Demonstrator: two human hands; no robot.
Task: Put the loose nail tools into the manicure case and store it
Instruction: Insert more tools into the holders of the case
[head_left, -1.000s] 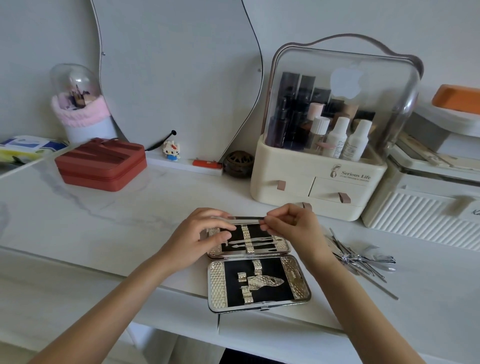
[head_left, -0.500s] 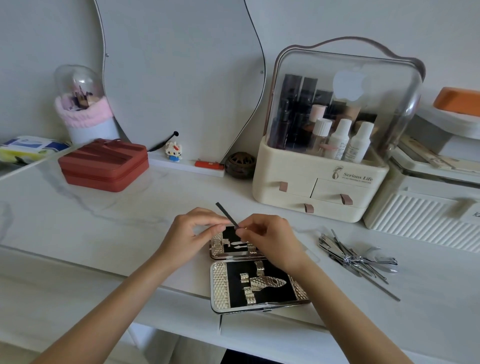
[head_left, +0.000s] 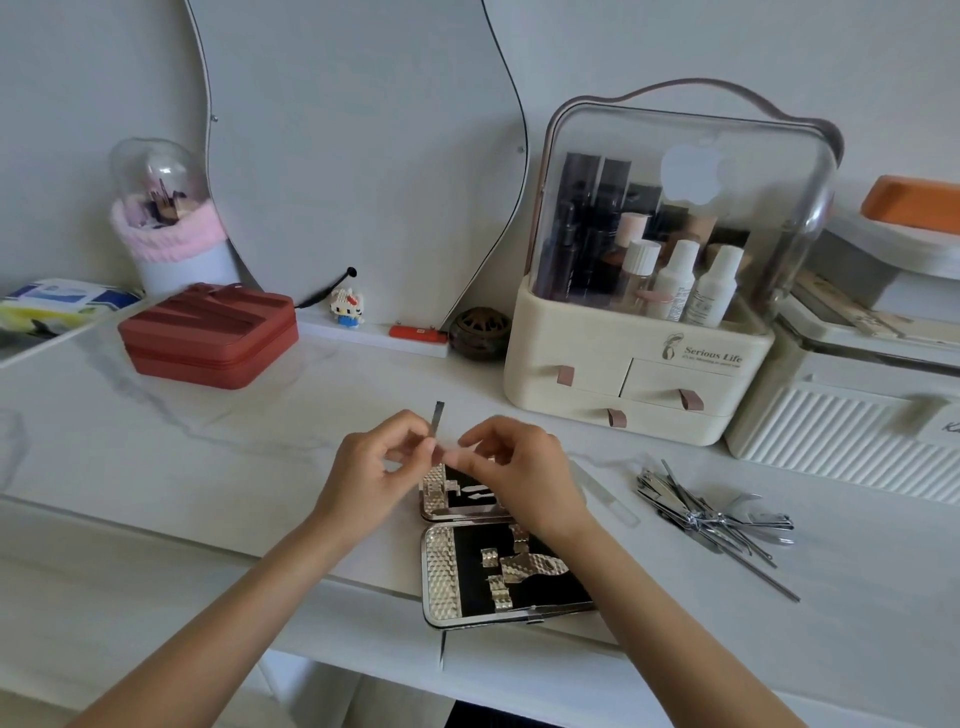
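A thin dark nail file (head_left: 437, 422) is pinched near upright by the left hand (head_left: 371, 480), fingers curled round its lower end. The right hand (head_left: 519, 475) is curled at 3 o'clock of it, fingertips (head_left: 451, 457) meeting the file's base. The open manicure case (head_left: 498, 571) is laid flat on the white counter (head_left: 208, 457) under both hands. Loose metal nail tools (head_left: 711, 514) are heaped at 3 o'clock of the case, well apart. A red box (head_left: 208, 338) is seen at 10 o'clock.
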